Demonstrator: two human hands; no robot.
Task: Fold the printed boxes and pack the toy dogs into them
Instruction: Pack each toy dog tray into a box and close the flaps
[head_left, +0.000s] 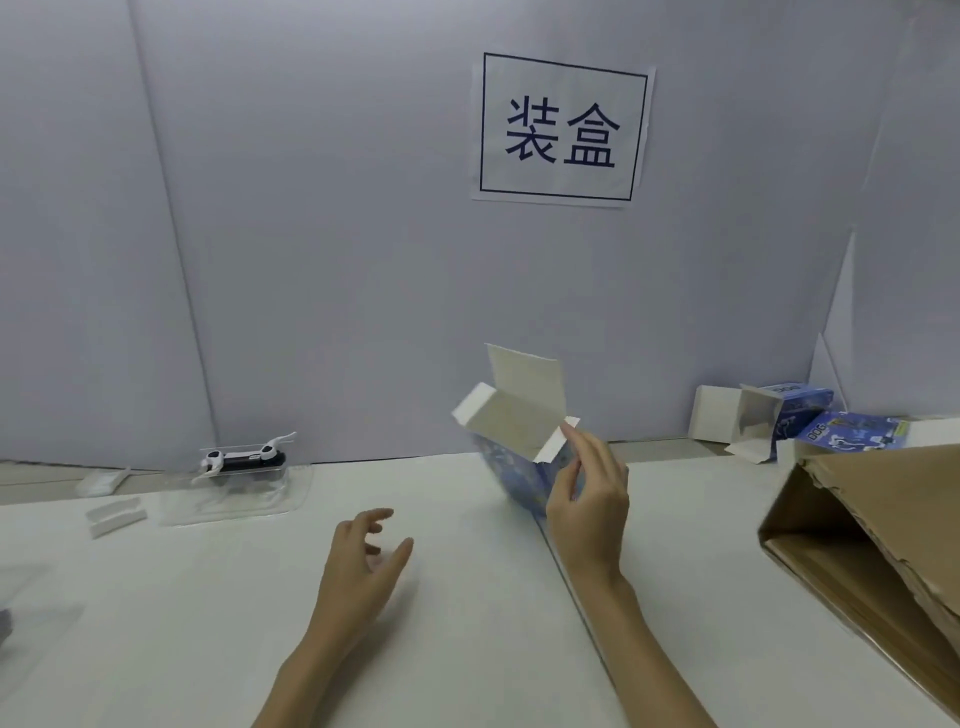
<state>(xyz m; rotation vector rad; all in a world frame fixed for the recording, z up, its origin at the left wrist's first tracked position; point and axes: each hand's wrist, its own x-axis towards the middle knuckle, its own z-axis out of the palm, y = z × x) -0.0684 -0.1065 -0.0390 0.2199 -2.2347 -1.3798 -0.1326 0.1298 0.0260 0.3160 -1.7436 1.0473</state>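
Note:
A blue printed box (511, 470) stands upright on the white table (208, 597), its top flaps open and its white inside showing. My right hand (589, 504) holds the box's right side, fingers curled round the edge near a side flap. My left hand (363, 558) hovers over the table to the left of the box, fingers loosely spread and holding nothing. A black and white toy dog (244, 457) lies in a clear plastic tray (234, 493) at the back left.
A brown cardboard carton (872, 545) lies open at the right edge. Behind it are another open printed box (779, 415) and a flat printed box (852, 431). White plastic pieces (114, 514) lie at the left. A grey partition with a paper sign (561, 130) closes the back.

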